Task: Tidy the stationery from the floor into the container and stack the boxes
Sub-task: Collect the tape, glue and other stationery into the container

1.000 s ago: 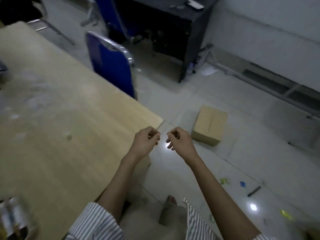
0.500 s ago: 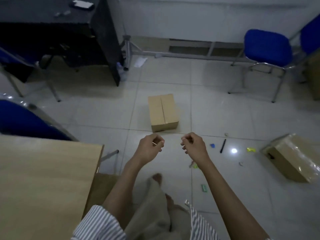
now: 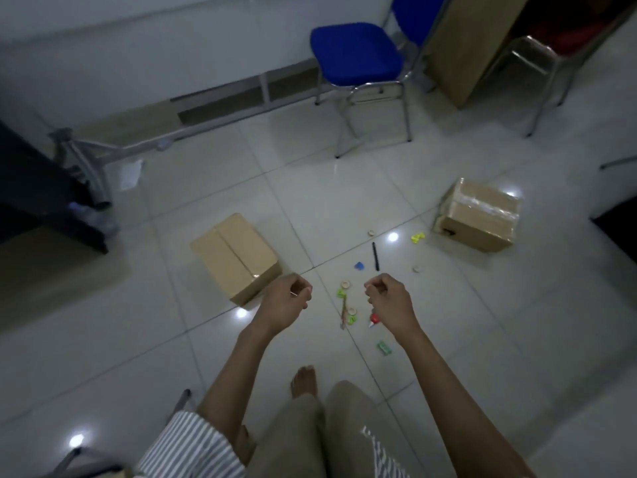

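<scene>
Down on the pale tiled floor (image 3: 482,339) lies scattered stationery: a black pen (image 3: 375,256), a blue piece (image 3: 359,266) just beside it, small tape rolls (image 3: 344,283), a green eraser (image 3: 383,348) and a red-capped glue bottle (image 3: 373,319). It sits between a plain cardboard box (image 3: 236,257) and a taped box (image 3: 479,215). The left hand (image 3: 286,303) and right hand (image 3: 389,301) hang above it, fingers curled together against the thumbs, with nothing visible in either.
</scene>
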